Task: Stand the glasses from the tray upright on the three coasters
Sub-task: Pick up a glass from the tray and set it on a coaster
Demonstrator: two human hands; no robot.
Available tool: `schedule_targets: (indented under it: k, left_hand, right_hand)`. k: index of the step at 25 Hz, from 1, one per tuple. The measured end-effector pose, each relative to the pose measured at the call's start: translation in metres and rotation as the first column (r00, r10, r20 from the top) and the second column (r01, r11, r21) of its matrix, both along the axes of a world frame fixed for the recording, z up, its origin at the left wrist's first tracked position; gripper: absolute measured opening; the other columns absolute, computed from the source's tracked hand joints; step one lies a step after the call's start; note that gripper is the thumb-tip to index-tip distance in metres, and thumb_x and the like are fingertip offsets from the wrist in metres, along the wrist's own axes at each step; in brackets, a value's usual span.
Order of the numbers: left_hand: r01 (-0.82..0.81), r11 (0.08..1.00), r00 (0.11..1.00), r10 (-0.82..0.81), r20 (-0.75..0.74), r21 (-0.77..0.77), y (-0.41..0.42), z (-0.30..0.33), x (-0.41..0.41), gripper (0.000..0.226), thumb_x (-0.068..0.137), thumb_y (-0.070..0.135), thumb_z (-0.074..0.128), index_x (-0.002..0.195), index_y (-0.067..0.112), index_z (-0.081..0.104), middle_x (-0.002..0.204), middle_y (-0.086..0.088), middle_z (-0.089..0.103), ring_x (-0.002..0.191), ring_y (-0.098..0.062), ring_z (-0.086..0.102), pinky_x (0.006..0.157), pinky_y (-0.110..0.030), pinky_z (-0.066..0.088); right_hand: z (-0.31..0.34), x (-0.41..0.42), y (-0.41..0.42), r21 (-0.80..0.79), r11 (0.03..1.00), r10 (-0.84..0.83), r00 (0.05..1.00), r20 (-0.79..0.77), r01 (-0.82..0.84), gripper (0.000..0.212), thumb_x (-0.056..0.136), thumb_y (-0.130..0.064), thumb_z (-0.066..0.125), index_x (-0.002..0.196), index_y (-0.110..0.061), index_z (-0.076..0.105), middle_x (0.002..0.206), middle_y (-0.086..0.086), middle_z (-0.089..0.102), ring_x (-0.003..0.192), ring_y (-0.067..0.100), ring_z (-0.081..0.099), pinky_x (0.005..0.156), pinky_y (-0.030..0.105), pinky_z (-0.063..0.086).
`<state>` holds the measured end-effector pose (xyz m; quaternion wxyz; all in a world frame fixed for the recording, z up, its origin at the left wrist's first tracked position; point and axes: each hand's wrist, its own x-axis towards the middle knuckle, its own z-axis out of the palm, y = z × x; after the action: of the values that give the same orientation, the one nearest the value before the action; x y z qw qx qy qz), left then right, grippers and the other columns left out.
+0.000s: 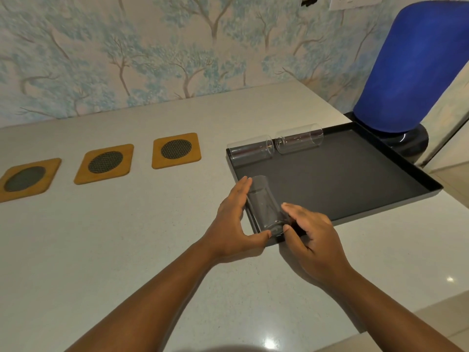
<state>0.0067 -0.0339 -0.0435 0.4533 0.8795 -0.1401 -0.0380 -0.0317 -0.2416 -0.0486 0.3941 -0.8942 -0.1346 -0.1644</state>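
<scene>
A black tray (355, 174) sits on the white counter at the right. A clear glass (264, 204) lies on its side in the tray's near left corner. My left hand (234, 217) wraps its left side, thumb at the base. My right hand (309, 232) touches the base end with its fingertips. Two more glasses lie on their sides along the tray's far edge: one at the left (251, 149), one to its right (299, 138). Three wooden coasters with dark round mesh centres stand in a row to the left: left (28, 179), middle (104, 163), right (176, 149). All three are bare.
A large blue water bottle on a dark dispenser base (411, 72) stands behind the tray's far right corner. A wallpapered wall with a tree pattern runs along the back of the counter (127, 250). The counter's edge drops off at the right.
</scene>
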Motion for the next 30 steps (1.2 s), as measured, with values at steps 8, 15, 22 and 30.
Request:
schedule_targets:
  k: [8, 15, 22, 30]
  left_hand:
    - [-0.026, 0.992, 0.999, 0.029, 0.016, -0.123, 0.001, -0.002, 0.002, 0.106, 0.07, 0.042, 0.089, 0.15, 0.05, 0.02, 0.143, 0.047, 0.02, 0.131, 0.024, 0.025, 0.099, 0.002, 0.027]
    - [-0.14, 0.94, 0.99, 0.141, -0.021, -0.311, -0.007, 0.005, -0.009, 0.095, 0.072, 0.042, 0.081, 0.153, 0.041, 0.03, 0.156, 0.02, 0.038, 0.139, 0.007, 0.037, 0.107, -0.011, 0.036]
    - [-0.119, 0.835, 0.986, 0.034, -0.166, -0.536, -0.003, 0.035, -0.026, 0.077, 0.077, 0.05, 0.067, 0.145, 0.019, 0.049, 0.14, 0.001, 0.062, 0.131, -0.014, 0.056, 0.107, -0.033, 0.048]
    - [-0.138, 0.871, 0.983, 0.06, -0.176, -0.472, 0.04, 0.049, -0.025, 0.071, 0.075, 0.085, 0.051, 0.127, 0.039, 0.064, 0.127, 0.01, 0.07, 0.121, -0.017, 0.065, 0.102, -0.039, 0.048]
  right_hand:
    - [0.002, -0.001, 0.002, -0.027, 1.0, 0.0, 1.0, -0.02, 0.0, 0.05, 0.092, -0.042, 0.045, 0.136, -0.019, 0.059, 0.12, -0.021, 0.058, 0.111, -0.023, 0.043, 0.105, 0.05, 0.042]
    - [0.005, -0.003, 0.003, 0.014, 0.999, 0.038, 0.999, -0.032, -0.037, 0.07, 0.086, -0.034, 0.063, 0.15, -0.036, 0.034, 0.149, -0.019, 0.045, 0.129, -0.016, 0.036, 0.112, 0.047, 0.033]
    - [0.027, 0.016, 0.011, -0.027, 0.995, 0.1, 0.991, 0.09, -0.098, 0.078, 0.085, -0.065, 0.057, 0.149, -0.027, 0.036, 0.149, -0.013, 0.044, 0.134, -0.003, 0.035, 0.111, 0.042, 0.028]
    - [0.057, 0.036, 0.049, 0.276, 0.933, 0.241, 0.971, -0.002, -0.231, 0.062, 0.077, -0.033, 0.085, 0.132, -0.03, 0.056, 0.125, -0.02, 0.063, 0.12, 0.008, 0.058, 0.099, 0.03, 0.05]
